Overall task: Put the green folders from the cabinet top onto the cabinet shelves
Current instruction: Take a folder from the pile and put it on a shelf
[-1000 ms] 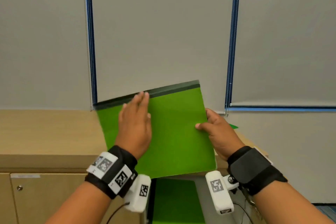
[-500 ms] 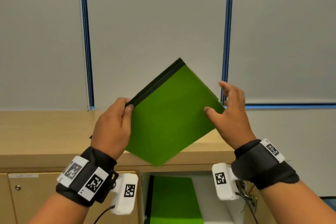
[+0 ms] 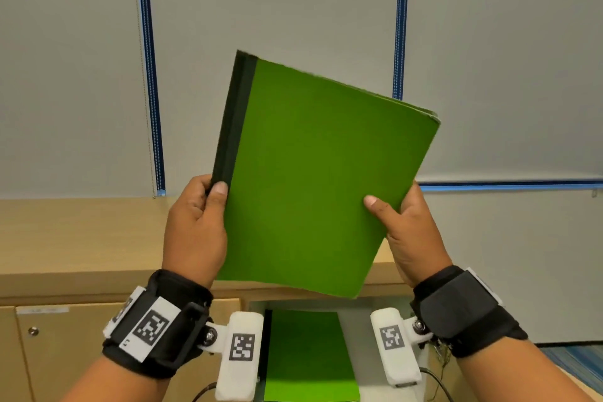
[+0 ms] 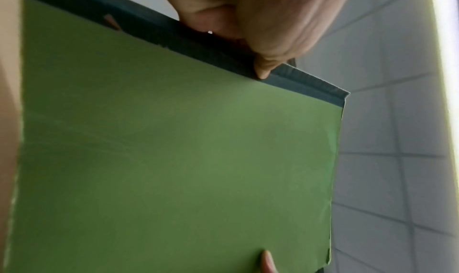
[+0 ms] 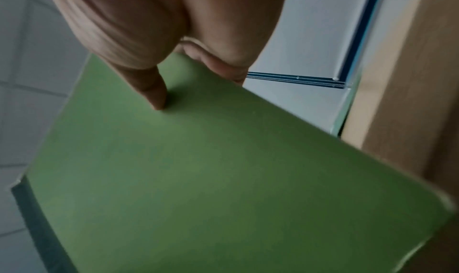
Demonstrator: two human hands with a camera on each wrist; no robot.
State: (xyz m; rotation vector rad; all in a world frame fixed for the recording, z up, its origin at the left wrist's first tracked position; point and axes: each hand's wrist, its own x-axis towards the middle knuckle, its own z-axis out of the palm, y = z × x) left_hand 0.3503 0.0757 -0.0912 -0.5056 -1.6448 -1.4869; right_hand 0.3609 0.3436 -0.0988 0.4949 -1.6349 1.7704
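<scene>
Nearest in the head view are the two wrist straps with their white camera pods, each carrying a black-and-white square code marker; no words or brand names can be read on them. Just past them, at 6 o'clock, the open cabinet shelf (image 3: 352,313) already holds one shelved folder (image 3: 306,356), lying flat with its dark spine to the left.

Above that, mid-frame, both hands hold the green folder (image 3: 313,170) in the air, clear of the cabinet top (image 3: 81,232). The left hand (image 3: 195,228) at 8 o'clock pinches the lower end of the dark spine (image 3: 233,121), thumb on the front and fingers behind. The right hand (image 3: 414,232) at 4 o'clock grips the open edge, thumb pressed on the cover. The folder stands nearly upright, tilted slightly clockwise.

Risks, as I judge them: the right grip is near one corner, so loose covers could splay or sheets slide out as it drops toward the shelf; the lower corner could catch the cabinet's front lip; it may also land askew on the folder below.

Further off, a pale label on the closed cabinet door (image 3: 42,310) at 8 o'clock is too blurred to read
</scene>
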